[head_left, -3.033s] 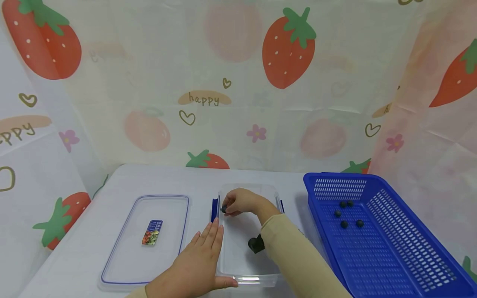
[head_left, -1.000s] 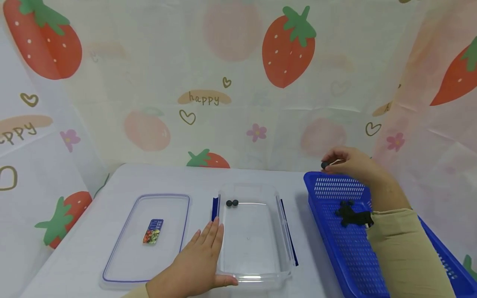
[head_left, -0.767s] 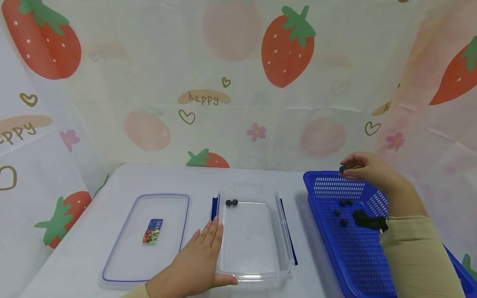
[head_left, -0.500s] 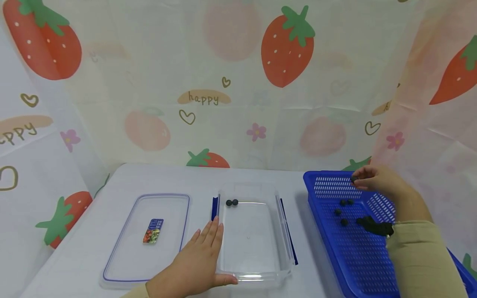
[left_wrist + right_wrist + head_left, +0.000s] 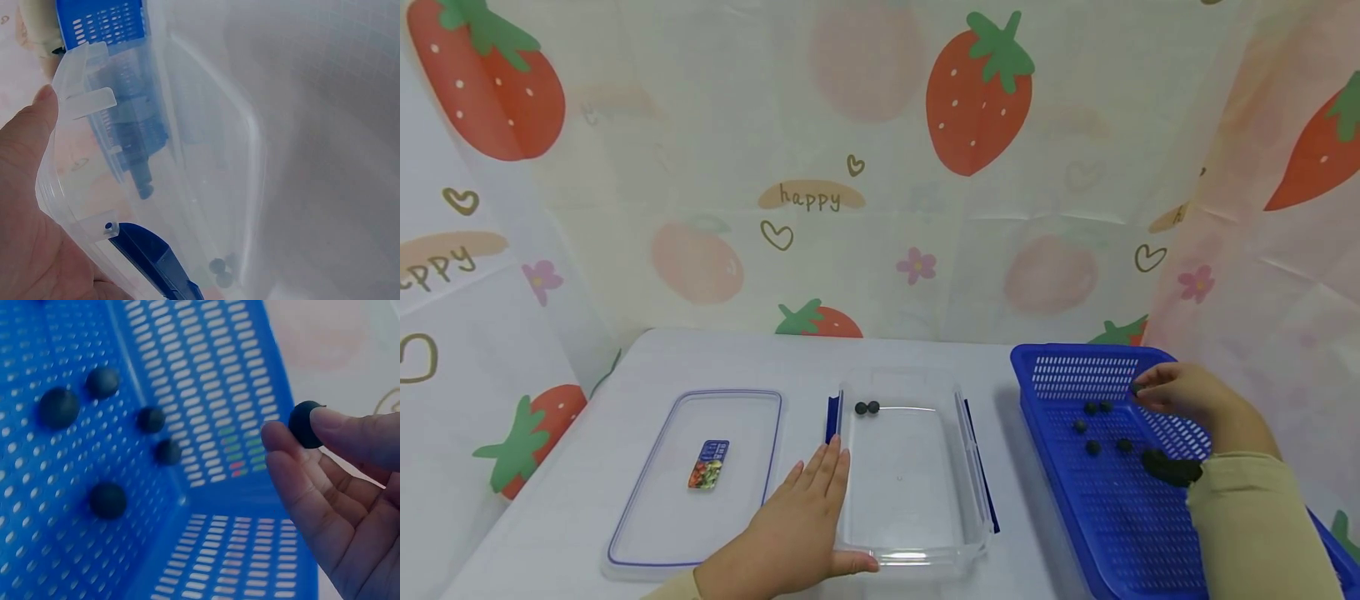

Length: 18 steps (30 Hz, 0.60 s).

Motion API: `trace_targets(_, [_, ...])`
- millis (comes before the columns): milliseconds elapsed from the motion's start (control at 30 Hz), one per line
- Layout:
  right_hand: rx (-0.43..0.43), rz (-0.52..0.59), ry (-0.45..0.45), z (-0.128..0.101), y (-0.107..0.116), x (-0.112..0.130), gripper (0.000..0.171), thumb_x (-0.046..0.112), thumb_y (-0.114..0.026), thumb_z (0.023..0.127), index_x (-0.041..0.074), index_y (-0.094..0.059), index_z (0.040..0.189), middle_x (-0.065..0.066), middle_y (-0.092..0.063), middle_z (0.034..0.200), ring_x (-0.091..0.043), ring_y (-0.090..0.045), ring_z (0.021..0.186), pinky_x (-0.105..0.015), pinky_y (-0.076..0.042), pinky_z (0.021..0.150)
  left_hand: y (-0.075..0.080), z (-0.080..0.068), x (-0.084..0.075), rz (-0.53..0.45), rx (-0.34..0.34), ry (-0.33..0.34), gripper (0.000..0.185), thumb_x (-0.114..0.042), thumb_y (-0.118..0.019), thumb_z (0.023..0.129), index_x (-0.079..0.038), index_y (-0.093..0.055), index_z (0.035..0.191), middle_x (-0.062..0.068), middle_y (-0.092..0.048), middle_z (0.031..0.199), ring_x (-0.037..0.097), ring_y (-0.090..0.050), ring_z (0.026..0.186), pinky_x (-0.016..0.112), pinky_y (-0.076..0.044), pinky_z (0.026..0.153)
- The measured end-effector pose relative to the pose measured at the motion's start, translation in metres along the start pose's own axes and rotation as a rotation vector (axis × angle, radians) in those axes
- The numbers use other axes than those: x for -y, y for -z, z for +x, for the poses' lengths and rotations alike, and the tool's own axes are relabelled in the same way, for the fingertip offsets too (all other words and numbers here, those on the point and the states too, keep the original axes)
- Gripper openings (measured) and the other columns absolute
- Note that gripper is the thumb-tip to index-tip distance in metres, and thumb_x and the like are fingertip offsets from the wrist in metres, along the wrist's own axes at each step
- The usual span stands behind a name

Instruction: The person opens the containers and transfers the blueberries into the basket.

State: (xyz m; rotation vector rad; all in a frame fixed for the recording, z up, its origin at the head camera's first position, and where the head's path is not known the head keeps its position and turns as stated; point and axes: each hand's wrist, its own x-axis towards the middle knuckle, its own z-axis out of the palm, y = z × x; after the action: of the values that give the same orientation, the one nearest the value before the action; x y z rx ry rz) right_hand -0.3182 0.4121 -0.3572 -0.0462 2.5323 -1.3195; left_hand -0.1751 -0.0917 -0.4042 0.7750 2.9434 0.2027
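Observation:
My left hand (image 5: 811,510) lies flat with straight fingers against the left wall of a clear plastic container (image 5: 977,467), thumb along its front edge. In the left wrist view the hand (image 5: 28,206) presses the container's rim (image 5: 81,100) near a blue latch (image 5: 156,259). Two dark balls (image 5: 867,408) sit at the container's far left corner. My right hand (image 5: 1142,392) is inside a blue basket (image 5: 1157,517) and pinches one dark ball (image 5: 304,422) between thumb and fingertip. Several more dark balls (image 5: 1093,447) lie on the basket floor, to the left of that hand.
A clear lid (image 5: 647,508) with a blue trim and a small sticker (image 5: 706,465) lies left of the container on the white table (image 5: 550,500). A strawberry-print cloth (image 5: 880,167) hangs behind and at both sides.
My right hand left the container, then moved right and down into the basket with a dark ball pinched. Two balls now lie in the container. The left hand has not moved.

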Motion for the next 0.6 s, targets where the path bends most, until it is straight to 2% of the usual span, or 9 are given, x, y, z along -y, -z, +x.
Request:
trace_targets(333, [0.014,0.063,-0.061,-0.005,0.006,-0.016,0.010,-0.006,-0.049,0.089,-0.011,-0.051,0.097,-0.002,-0.057,0.084,-0.012,-0.059,0.077,-0.028,-0.052,0.073,0.000,0.000,0.000,0.002,0.006,-0.002,0.113,-0.080,-0.042,0.071,0.004,-0.018,0.143,0.021,-0.012,0.150,0.032,-0.011,0.138,0.051,-0.021,0.106])
trace_targets(600, [0.005,0.081,-0.119,-0.007,0.009,-0.019,0.010,-0.009,-0.045,0.088,-0.012,-0.050,0.097,-0.004,-0.056,0.084,-0.013,-0.059,0.076,-0.032,-0.053,0.075,0.000,0.000,0.000,0.005,0.020,0.008,0.114,-0.081,-0.040,0.070,0.003,-0.017,0.144,0.020,-0.013,0.150,0.032,-0.011,0.138,0.051,-0.021,0.106])
